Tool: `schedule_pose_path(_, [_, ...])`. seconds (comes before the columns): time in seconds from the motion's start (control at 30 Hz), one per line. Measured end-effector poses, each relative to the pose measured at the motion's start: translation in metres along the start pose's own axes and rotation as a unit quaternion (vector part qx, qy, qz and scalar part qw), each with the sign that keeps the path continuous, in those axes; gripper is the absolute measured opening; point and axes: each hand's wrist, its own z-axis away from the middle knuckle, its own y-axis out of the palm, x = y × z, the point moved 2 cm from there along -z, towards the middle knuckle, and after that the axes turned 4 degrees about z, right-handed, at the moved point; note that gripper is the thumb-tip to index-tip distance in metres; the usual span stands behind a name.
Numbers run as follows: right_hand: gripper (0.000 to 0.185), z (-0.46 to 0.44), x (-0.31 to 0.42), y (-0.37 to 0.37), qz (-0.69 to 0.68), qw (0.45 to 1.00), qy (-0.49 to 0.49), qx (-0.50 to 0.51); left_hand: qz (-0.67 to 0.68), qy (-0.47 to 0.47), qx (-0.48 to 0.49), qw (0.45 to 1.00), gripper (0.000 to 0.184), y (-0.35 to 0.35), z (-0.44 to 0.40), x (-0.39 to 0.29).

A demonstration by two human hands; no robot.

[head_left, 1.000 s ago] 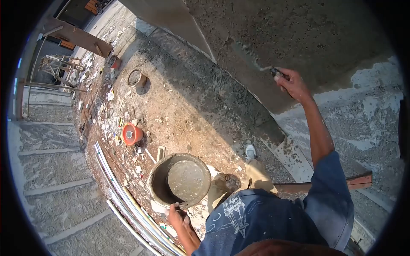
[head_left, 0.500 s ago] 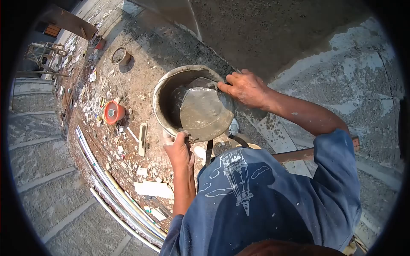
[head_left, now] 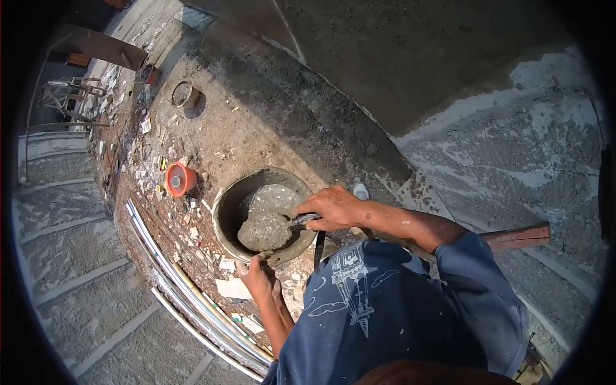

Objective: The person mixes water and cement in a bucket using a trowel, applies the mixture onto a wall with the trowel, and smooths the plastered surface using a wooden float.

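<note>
My left hand (head_left: 258, 280) grips the near rim of a large round bucket (head_left: 224, 228), its thumb and fingers at the edge. Grey wet mortar (head_left: 277, 197) lies inside the bucket. Over the bucket's right side, my right hand (head_left: 330, 208) is closed round the dark handle of a trowel (head_left: 304, 221). A heap of mortar (head_left: 264, 231) covers the trowel's blade, which is hidden beneath it, inside the bucket's opening. Beyond my right arm rises the wall (head_left: 410, 64), dark with wet mortar in its upper part.
An orange bucket (head_left: 180, 179) and a smaller mortar bucket (head_left: 185, 95) stand on the littered ground. Long pipes (head_left: 192, 305) curve along the lower left. A reddish beam (head_left: 517, 237) juts out at the right. My shoe (head_left: 360, 191) shows beyond the bucket.
My right hand has come down from the wall to the bucket, and a heap of mortar now sits on the trowel. The bucket stood higher in view half a second ago. My left hand still holds its rim.
</note>
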Motion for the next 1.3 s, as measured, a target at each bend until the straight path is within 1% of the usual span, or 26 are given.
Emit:
schedule_pose_path(0.07, [0.047,0.0,-0.022,-0.003,-0.065,0.996,0.028,0.062,-0.064,-0.003,-0.012,0.998,0.04,-0.014,-0.004,0.006])
schedule_pose_path(0.17, [0.048,0.009,-0.107,0.002,-0.193,0.98,-0.016,0.036,-0.123,-0.061,-0.098,0.986,0.036,-0.047,-0.024,0.022])
schedule_pose_path(0.23, [0.047,0.021,-0.174,-0.021,-0.352,0.916,0.147,0.122,-0.155,-0.086,-0.123,0.976,0.035,-0.028,-0.01,0.019])
schedule_pose_path(0.27, [0.043,0.031,-0.198,-0.059,-0.331,0.926,0.175,0.055,-0.17,-0.104,-0.131,0.971,0.035,-0.017,-0.007,0.017])
schedule_pose_path(0.3, [0.044,0.046,-0.219,-0.108,-0.331,0.916,0.225,-0.041,-0.162,-0.097,-0.127,0.974,0.033,-0.019,-0.01,0.023])
schedule_pose_path(0.33, [0.044,0.062,-0.234,-0.156,-0.269,0.906,0.246,-0.215,-0.155,-0.09,-0.123,0.976,0.031,-0.022,-0.013,0.03])
schedule_pose_path(0.37, [0.045,0.085,-0.208,-0.217,-0.206,0.878,0.265,-0.342,-0.172,-0.082,-0.107,0.976,0.029,-0.018,-0.012,0.028])
schedule_pose_path(0.4, [0.045,0.111,-0.173,-0.264,-0.142,0.872,0.222,-0.413,-0.185,-0.076,-0.092,0.975,0.027,-0.012,-0.01,0.029])
schedule_pose_path(0.43, [0.045,0.133,-0.141,-0.293,-0.082,0.871,0.231,-0.425,-0.14,-0.075,-0.08,0.984,0.026,-0.007,-0.005,0.03])
schedule_pose_path(0.47, [0.043,0.139,-0.109,-0.3,-0.014,0.879,0.183,-0.441,-0.095,-0.074,-0.063,0.991,0.025,0.001,-0.005,0.032])
schedule_pose_path(0.5, [0.042,0.138,-0.078,-0.298,0.056,0.879,0.133,-0.455,-0.115,-0.091,-0.052,0.988,0.026,0.006,-0.008,0.03])
schedule_pose_path(0.53, [0.042,0.134,-0.054,-0.29,0.117,0.894,0.121,-0.416,-0.128,-0.119,-0.049,0.983,0.032,0.015,-0.01,0.026])
schedule_pose_path(0.6, [0.042,0.119,-0.01,-0.271,0.236,0.909,0.094,-0.331,-0.011,-0.052,0.012,0.998,0.041,0.052,0.003,0.02])
schedule_pose_path(0.67, [0.041,0.098,0.011,-0.239,0.319,0.913,0.079,-0.241,0.006,-0.028,0.057,0.998,0.025,0.059,0.0,0.019])
schedule_pose_path(0.7, [0.038,0.085,0.015,-0.222,0.372,0.902,0.049,-0.212,0.022,-0.016,0.089,0.996,0.034,0.083,0.016,0.004])
schedule_pose_path(0.73, [0.036,0.072,0.014,-0.203,0.423,0.887,0.019,-0.182,0.016,-0.021,0.106,0.994,0.044,0.079,0.006,0.008])
schedule_pose_path(0.8, [0.032,0.048,0.005,-0.169,0.475,0.862,-0.031,-0.175,-0.012,-0.009,0.148,0.989,0.046,0.09,0.012,-0.007])
schedule_pose_path(0.87, [0.035,0.034,-0.009,-0.134,0.456,0.87,-0.061,-0.176,0.01,0.014,0.172,0.985,0.045,0.104,0.021,-0.02])
schedule_pose_path(0.93, [0.033,0.021,-0.009,-0.108,0.371,0.921,-0.039,-0.113,0.019,0.034,0.179,0.983,0.044,0.111,0.022,-0.026])
schedule_pose_path(1.0, [0.021,0.011,0.013,-0.106,0.289,0.955,0.059,-0.02,0.016,0.048,0.172,0.984,0.044,0.107,0.021,-0.03])
schedule_pose_path(1.07, [0.025,0.003,0.009,-0.085,0.276,0.961,-0.008,-0.022,0.037,0.066,0.174,0.982,0.041,0.098,0.01,-0.026])
schedule_pose_path(1.1, [0.03,0.001,0.015,-0.079,0.238,0.971,-0.016,-0.026,0.033,0.071,0.168,0.983,0.04,0.09,0.007,-0.025])
schedule_pose_path(1.13, [0.035,-0.001,0.021,-0.072,0.198,0.98,-0.024,-0.027,0.005,0.033,0.169,0.985,0.046,0.078,0.007,-0.027])
schedule_pose_path(1.17, [0.038,-0.005,0.024,-0.067,0.188,0.982,-0.017,-0.015,0.015,0.046,0.159,0.986,0.047,0.07,0.003,-0.023])
schedule_pose_path(1.27, [0.044,-0.016,0.023,-0.05,0.133,0.991,-0.003,0.015,-0.01,0.024,0.093,0.995,0.05,0.046,0.005,-0.024])
schedule_pose_path(1.3, [0.045,-0.018,0.018,-0.044,0.106,0.994,-0.001,0.019,-0.047,0.014,0.073,0.996,0.05,0.034,0.002,-0.023])
